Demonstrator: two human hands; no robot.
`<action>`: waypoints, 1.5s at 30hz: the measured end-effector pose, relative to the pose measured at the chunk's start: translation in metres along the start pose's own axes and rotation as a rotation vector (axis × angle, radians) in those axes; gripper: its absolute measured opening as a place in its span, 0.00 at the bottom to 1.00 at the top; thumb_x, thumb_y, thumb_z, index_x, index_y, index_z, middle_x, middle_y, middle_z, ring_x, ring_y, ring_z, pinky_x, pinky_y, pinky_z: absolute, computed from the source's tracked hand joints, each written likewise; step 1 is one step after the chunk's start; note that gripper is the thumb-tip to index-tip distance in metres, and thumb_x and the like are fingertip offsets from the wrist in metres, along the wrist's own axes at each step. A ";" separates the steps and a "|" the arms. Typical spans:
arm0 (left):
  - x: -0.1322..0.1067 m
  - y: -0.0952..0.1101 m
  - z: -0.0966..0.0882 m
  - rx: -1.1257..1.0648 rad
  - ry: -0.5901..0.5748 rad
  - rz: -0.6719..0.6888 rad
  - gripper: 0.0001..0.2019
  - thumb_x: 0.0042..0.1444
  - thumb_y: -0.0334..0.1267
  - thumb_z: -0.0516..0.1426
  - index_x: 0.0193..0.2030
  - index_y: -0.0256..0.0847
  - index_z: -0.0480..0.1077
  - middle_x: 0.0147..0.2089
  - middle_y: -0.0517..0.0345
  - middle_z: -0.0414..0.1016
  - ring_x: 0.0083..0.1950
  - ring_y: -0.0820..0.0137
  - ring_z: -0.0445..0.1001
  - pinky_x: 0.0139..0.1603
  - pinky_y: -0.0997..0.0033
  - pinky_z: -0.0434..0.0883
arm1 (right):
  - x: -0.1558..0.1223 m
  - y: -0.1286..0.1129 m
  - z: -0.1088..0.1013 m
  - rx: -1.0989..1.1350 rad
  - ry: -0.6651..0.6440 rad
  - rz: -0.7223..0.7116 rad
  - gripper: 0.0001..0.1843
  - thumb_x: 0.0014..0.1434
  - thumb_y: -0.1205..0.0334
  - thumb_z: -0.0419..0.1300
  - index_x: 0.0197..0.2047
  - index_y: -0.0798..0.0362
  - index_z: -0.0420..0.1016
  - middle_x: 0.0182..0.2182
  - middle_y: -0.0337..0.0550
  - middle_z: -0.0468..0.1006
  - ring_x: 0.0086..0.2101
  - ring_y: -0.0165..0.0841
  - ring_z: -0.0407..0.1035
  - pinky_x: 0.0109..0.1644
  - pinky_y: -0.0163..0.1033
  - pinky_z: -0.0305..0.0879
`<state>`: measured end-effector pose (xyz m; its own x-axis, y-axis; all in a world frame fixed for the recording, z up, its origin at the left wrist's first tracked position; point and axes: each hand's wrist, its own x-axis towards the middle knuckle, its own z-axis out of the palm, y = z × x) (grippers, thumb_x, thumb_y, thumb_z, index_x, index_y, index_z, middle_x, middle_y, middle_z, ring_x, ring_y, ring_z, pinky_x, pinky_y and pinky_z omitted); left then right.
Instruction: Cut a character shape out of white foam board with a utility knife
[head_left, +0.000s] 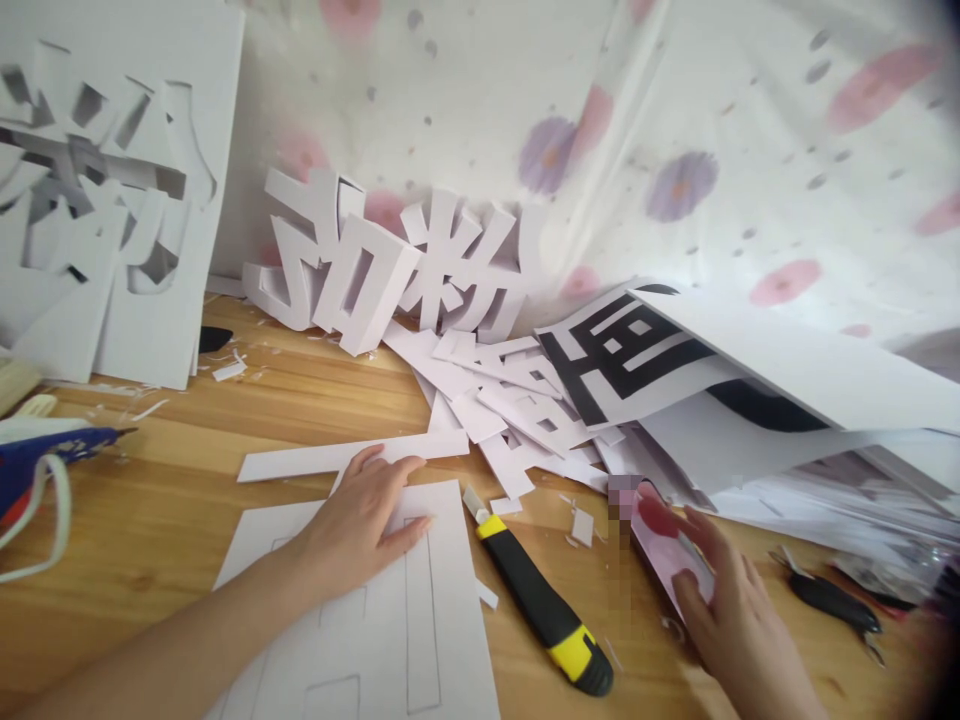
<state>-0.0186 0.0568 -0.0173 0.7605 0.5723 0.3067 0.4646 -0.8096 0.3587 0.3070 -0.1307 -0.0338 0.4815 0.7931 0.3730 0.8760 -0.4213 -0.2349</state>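
My left hand (358, 530) lies flat with fingers stretched out on a white foam sheet (420, 640) that has outlined shapes drawn on it. My right hand (739, 620) rests on a phone (660, 540) with a pink screen lying on the wooden table (187, 500); its fingers are spread over the phone's lower part. A yellow-and-black utility knife (544, 605) lies between the two hands, blade end pointing up-left, touched by neither.
Cut white foam characters (375, 265) lean against a flowered cloth at the back. Offcut strips and printed black-character sheets (630, 360) pile at centre right. A cut-out foam board (97, 190) stands left, a blue glue gun (45, 455) lies left, black scissors (832, 600) lie right.
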 end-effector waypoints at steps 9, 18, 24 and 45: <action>0.001 0.000 0.001 -0.020 0.021 0.015 0.19 0.59 0.43 0.50 0.55 0.42 0.52 0.43 0.54 0.71 0.47 0.62 0.69 0.59 0.48 0.54 | -0.022 -0.002 -0.016 0.089 0.026 0.033 0.19 0.56 0.54 0.46 0.48 0.49 0.66 0.45 0.47 0.74 0.44 0.43 0.69 0.37 0.44 0.68; 0.001 0.001 0.000 -0.018 0.004 0.004 0.20 0.59 0.44 0.50 0.55 0.42 0.52 0.38 0.57 0.71 0.47 0.62 0.68 0.59 0.48 0.54 | -0.029 0.009 -0.015 0.037 -0.006 -0.002 0.19 0.55 0.50 0.47 0.45 0.48 0.69 0.43 0.45 0.77 0.52 0.46 0.63 0.44 0.51 0.67; 0.001 0.001 0.000 -0.025 0.010 -0.006 0.20 0.59 0.44 0.51 0.55 0.43 0.52 0.40 0.56 0.71 0.48 0.61 0.68 0.57 0.48 0.55 | -0.028 0.018 -0.016 0.046 -0.012 0.088 0.22 0.52 0.47 0.48 0.46 0.48 0.68 0.46 0.46 0.75 0.47 0.47 0.68 0.38 0.50 0.69; 0.001 0.000 0.001 -0.007 0.005 -0.005 0.20 0.59 0.45 0.50 0.55 0.42 0.52 0.40 0.56 0.71 0.49 0.61 0.67 0.57 0.48 0.56 | -0.041 0.039 -0.012 0.014 -0.046 0.063 0.20 0.54 0.48 0.50 0.48 0.46 0.68 0.47 0.44 0.74 0.46 0.44 0.68 0.38 0.46 0.69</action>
<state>-0.0172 0.0577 -0.0183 0.7558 0.5773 0.3091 0.4655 -0.8056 0.3664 0.3223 -0.1846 -0.0476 0.5333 0.7851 0.3151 0.8435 -0.4648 -0.2693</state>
